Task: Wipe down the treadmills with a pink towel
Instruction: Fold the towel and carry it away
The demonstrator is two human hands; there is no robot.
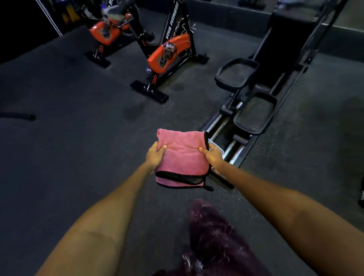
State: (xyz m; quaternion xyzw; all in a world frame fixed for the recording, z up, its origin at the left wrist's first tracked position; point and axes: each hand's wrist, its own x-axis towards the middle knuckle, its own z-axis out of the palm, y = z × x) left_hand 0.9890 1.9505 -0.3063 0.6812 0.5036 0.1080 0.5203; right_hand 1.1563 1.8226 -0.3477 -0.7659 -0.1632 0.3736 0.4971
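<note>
The person holds a folded pink towel [183,156] with both hands, in front of the body and above the dark floor [68,142]. The left hand [155,155] grips the left edge of the towel, with the thumb on top and the other fingers curled under the cloth. The right hand [213,155] grips the right edge in the same way, thumb on top. The towel has a black border, and its lower folded layers hang a little open toward the person. Under the right hand a small piece of white material shows beside the towel; I cannot tell what it is.

Just beyond the right hand stands a black elliptical machine [278,67] with two foot pedals and metal rails. Farther back, two orange and black exercise bikes [167,53] stand on the floor, well apart from the hands. At the bottom of the view there is a dark purple patterned garment [212,240] of the person
</note>
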